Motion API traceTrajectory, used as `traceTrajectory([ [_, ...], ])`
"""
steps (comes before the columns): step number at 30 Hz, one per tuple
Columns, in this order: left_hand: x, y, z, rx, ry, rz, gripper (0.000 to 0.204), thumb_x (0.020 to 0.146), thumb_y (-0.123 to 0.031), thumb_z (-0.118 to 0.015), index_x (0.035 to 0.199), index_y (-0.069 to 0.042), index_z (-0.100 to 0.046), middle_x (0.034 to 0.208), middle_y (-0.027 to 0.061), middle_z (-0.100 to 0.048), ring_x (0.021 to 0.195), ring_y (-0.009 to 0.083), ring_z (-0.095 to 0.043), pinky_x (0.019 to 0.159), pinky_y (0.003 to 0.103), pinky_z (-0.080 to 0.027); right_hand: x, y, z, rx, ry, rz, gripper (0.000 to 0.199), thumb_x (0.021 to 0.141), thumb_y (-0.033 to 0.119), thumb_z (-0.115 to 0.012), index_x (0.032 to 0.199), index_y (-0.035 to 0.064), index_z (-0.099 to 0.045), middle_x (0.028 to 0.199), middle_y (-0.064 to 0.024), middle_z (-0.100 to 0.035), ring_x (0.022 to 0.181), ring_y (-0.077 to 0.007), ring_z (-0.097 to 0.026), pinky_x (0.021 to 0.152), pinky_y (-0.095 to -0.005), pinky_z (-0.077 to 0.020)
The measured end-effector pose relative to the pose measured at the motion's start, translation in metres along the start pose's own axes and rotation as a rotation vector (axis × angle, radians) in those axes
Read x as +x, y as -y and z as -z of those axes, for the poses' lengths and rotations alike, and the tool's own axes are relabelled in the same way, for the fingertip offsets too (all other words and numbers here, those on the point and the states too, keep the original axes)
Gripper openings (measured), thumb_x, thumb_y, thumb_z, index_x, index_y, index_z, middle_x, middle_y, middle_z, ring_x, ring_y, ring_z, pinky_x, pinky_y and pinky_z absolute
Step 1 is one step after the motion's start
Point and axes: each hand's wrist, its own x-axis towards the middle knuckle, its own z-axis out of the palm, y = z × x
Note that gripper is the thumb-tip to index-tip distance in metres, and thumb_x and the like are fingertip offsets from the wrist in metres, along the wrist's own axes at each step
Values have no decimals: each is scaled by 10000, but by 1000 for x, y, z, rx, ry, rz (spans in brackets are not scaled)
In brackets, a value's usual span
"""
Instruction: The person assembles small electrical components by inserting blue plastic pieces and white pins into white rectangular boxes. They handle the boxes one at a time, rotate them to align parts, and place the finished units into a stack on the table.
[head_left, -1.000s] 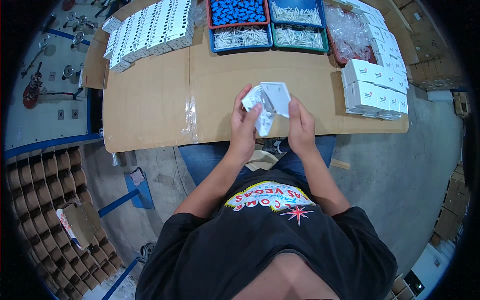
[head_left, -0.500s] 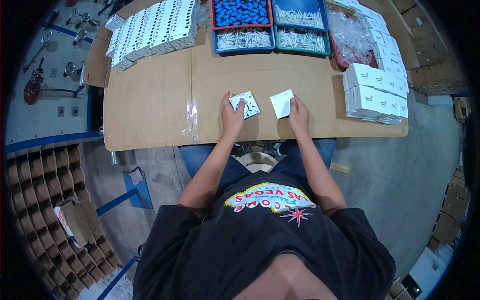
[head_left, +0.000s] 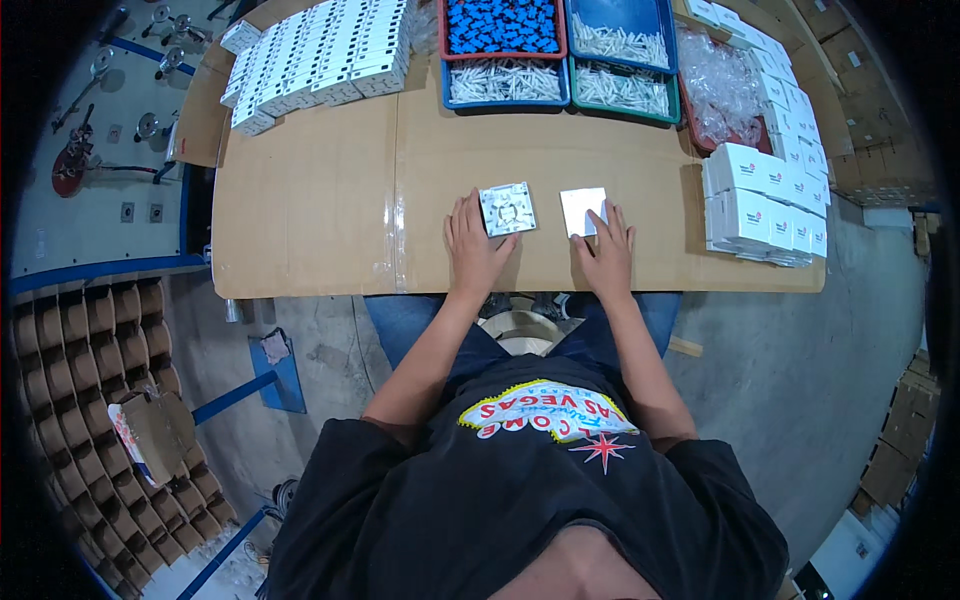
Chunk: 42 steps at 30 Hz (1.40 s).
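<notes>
Two square white pieces lie side by side on the cardboard-covered table in front of me. On the left one, a white switch-like plate (head_left: 508, 210), the upward face shows dark and metallic parts. My left hand (head_left: 474, 248) rests at its left and lower edges, fingers stretched out and thumb apart. The other, a plain white square plate (head_left: 580, 210), has a smooth, blank face up. My right hand (head_left: 608, 258) is open at its lower right corner, fingers spread, with fingertips touching it.
At the back left stand rows of white boxed units (head_left: 325, 58). A red tray of blue parts (head_left: 503, 27) and blue and green trays of white sticks (head_left: 507, 82) sit at the back middle. Clear plastic bags (head_left: 718, 85) and stacked white boxes (head_left: 765, 205) are on the right.
Both pieces have gone from raised in my hands to flat on the table. My fingers have loosened and spread. The view has shifted slightly.
</notes>
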Motion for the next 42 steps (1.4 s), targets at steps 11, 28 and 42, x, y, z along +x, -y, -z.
traceTrajectory([
  [11, 17, 8, -2, 112, 45, -65, 1016, 832, -507, -773, 1559, 40, -321, 1608, 249, -362, 1523, 422, -302, 1241, 607, -192, 16, -6, -8, -56, -80, 13, 537, 962, 399, -670, 1414, 115, -611, 1638, -129, -395, 1538, -322, -321, 1227, -642, -191],
  [28, 20, -3, -1, 242, 68, -35, 1032, 803, -631, -735, 1494, 68, -422, 1590, 263, -365, 1526, 407, -289, 1244, 567, -215, 19, 0, -3, -87, -106, 21, 525, 929, 390, -721, 1373, 126, -631, 1583, -123, -450, 1489, -317, -383, 1199, -618, -236],
  [42, 20, -8, 1, 250, 56, -32, 1018, 793, -612, -765, 1487, 53, -429, 1579, 263, -375, 1508, 426, -309, 1224, 579, -247, 18, 1, -2, -66, -106, 13, 524, 917, 391, -738, 1355, 118, -647, 1577, -136, -450, 1480, -318, -394, 1188, -626, -244],
])
